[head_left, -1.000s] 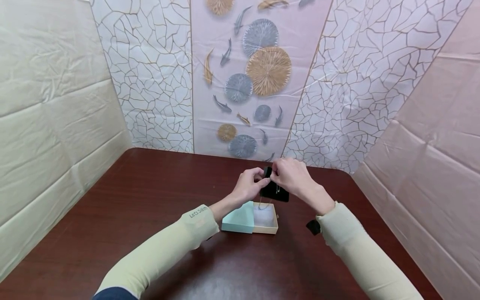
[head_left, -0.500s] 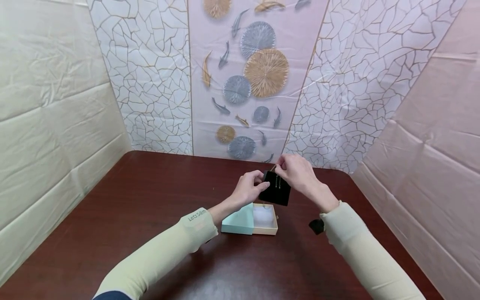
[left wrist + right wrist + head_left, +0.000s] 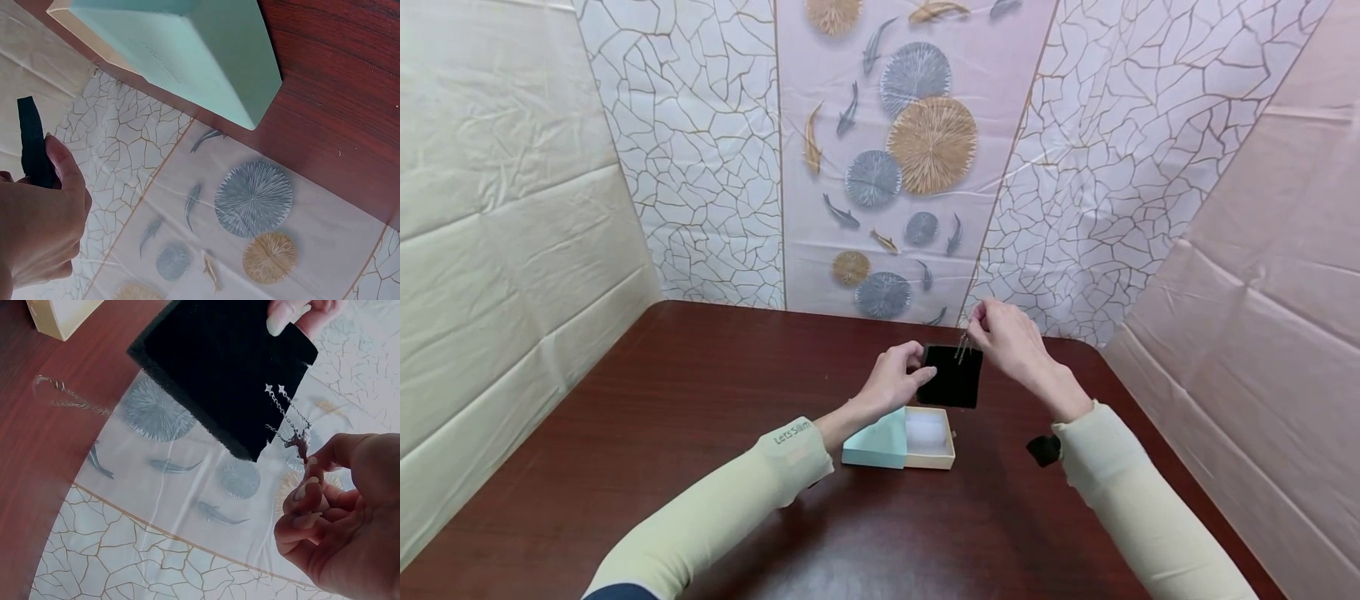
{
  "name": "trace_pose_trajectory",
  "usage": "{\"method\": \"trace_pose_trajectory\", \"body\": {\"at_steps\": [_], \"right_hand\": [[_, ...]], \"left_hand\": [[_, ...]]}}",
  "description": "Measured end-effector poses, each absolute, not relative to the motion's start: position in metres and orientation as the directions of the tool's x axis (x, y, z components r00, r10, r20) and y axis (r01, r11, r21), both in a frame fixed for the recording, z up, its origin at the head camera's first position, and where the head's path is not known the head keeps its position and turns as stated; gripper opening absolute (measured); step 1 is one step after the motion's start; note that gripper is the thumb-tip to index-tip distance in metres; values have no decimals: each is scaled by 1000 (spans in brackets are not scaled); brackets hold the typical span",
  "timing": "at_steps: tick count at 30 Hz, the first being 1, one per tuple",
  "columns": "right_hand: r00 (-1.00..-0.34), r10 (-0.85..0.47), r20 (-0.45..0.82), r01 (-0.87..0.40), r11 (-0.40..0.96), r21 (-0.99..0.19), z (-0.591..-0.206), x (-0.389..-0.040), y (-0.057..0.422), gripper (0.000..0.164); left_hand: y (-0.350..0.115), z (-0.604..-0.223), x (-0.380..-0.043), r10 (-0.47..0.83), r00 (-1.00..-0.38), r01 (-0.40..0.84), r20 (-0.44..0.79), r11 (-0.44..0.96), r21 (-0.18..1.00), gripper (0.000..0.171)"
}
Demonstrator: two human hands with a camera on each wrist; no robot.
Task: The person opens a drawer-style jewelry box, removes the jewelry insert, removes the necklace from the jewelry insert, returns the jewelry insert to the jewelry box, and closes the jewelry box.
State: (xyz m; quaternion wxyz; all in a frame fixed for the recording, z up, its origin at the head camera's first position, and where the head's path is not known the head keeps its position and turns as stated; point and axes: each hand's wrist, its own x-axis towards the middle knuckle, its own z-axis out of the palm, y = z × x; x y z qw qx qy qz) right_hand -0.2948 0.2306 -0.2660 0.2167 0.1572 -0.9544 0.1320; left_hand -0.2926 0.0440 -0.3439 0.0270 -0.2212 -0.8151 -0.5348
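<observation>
Left hand (image 3: 891, 377): you're pinching the black pad (image 3: 953, 382) by its left edge, just right of frame centre
Right hand (image 3: 1011, 340): you're pinching the thin chain (image 3: 301, 435) at the pad's upper right
Box (image 3: 876, 439): sitting below the pad, cream drawer (image 3: 930, 462) sticking out rightward
Tabletop (image 3: 737, 375): carrying the box, lower centre

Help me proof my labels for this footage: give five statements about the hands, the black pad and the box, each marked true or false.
1. The left hand holds the black pad. True.
2. The right hand pinches a thin chain. True.
3. White padding shows in the cream drawer. True.
4. The drawer is fully shut. False: it stands partly out of the turquoise cover.
5. The pad lies in the drawer. False: it is held up outside it.
</observation>
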Motion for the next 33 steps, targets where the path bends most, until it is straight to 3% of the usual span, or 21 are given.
{"method": "trace_pose_trajectory", "body": {"at_steps": [12,33], "right_hand": [[-858,-209,469,-337,919,-207,-264,-296,237,19],[-865,-136,483,-296,916,-272,-258,-308,260,18]], "left_hand": [[47,-349,-292,341,-891,421,299,380,824,13],[44,-354,-292,351,-903,379,246,384,842,16]]}}
